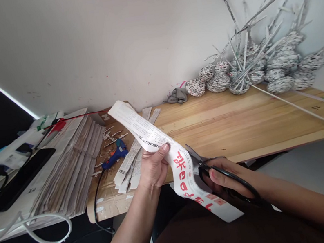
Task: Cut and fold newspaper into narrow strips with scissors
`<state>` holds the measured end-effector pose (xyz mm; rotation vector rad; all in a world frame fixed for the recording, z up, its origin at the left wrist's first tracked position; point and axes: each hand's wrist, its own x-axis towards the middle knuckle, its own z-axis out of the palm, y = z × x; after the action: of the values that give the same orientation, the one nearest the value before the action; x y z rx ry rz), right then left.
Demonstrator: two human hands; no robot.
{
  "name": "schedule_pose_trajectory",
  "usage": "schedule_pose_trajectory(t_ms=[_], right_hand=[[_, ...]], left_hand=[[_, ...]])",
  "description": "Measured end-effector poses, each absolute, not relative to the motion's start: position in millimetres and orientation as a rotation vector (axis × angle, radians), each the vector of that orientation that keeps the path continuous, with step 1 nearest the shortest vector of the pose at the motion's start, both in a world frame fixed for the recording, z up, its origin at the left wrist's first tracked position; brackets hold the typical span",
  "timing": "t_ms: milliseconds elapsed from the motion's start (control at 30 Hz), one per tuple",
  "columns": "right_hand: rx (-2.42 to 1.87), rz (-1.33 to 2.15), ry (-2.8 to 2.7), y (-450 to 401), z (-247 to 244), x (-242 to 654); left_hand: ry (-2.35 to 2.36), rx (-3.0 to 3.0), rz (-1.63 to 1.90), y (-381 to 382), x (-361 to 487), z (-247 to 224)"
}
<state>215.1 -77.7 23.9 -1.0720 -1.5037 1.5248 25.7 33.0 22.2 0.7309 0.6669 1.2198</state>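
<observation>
A long newspaper strip (181, 176), printed with red and black characters, bends through the middle of the head view. My left hand (155, 167) pinches it between thumb and fingers near its middle, above the table's front edge. To its right, my right hand (229, 176) grips black-handled scissors (243, 182). The scissor blades are apart and point up and left, beside the strip's right edge; whether they touch the paper I cannot tell. Beyond my left hand, several cut newspaper strips (132, 166) lie on the table.
A tall newspaper stack (73, 169) with a power strip (9, 159) on top stands left. A blue glue gun (114, 154) lies among paper scraps, its cable hanging over the edge. Woven paper balls (279, 62) with protruding paper rods line the back right of the wooden table (206, 126).
</observation>
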Motion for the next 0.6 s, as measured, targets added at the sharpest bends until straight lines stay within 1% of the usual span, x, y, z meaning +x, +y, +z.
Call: schedule_pose_trajectory(t_ms=[133,367,600], right_hand=[[-1.079,1.586,-1.408,-77.3,23.0,208.7],[-1.082,1.455,-1.445,-74.9,16.5,210.1],[-1.123,1.403,-1.390,-78.8,-2.3,213.5]], left_hand=[[0.657,0.704,1.190,27.5,30.2,20.0],[0.666,0.661,1.133,22.8,35.2,6.1],[0.671,0.686,1.141,22.9,34.7,5.7]])
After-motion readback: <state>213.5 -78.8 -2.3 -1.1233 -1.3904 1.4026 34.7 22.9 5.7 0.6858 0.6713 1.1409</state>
